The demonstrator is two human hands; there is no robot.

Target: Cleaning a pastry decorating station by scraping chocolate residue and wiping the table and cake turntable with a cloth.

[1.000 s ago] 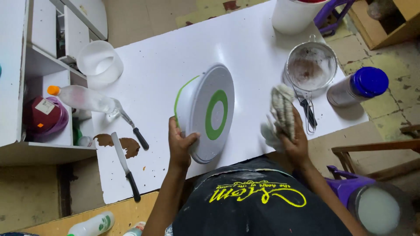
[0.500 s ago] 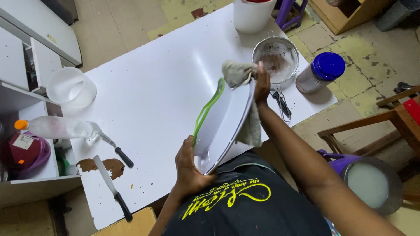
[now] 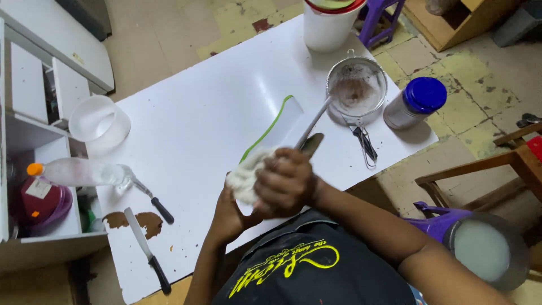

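Fingers [image 3: 282,172] of the right hand [image 3: 285,183] are clenched around a crumpled white cloth [image 3: 245,178], pressing it against a white bowl with a green rim [image 3: 276,127]. Below it the left hand [image 3: 228,217] reaches up under the bowl's near end; its fingers are hidden behind the cloth and the right hand, so whether they grip the bowl cannot be told.

In the head view, the only one, the bowl stands on edge over the near middle of the white table [image 3: 197,124], seen almost edge-on. Its long axis runs from the hands at the near edge up toward the far right corner, and the green rim faces left.

Counted on the table: one bowl, one cloth, one metal sieve [image 3: 357,87] with brown residue near the right edge, one jar with a blue lid [image 3: 415,104] just beside it at the right edge, one white bucket [image 3: 330,25] at the far right corner, one clear plastic tub [image 3: 96,118] at the left edge, one bottle lying on its side with an orange cap [image 3: 76,172], and two black-handled knives [image 3: 148,251] [image 3: 152,200] near the left near corner, with a brown smear [image 3: 141,220] between them. A pair of tongs [image 3: 364,144] lies just below the sieve. The sieve's long handle [image 3: 313,121] slants down toward the hands, crossing in front of the bowl's upper end.
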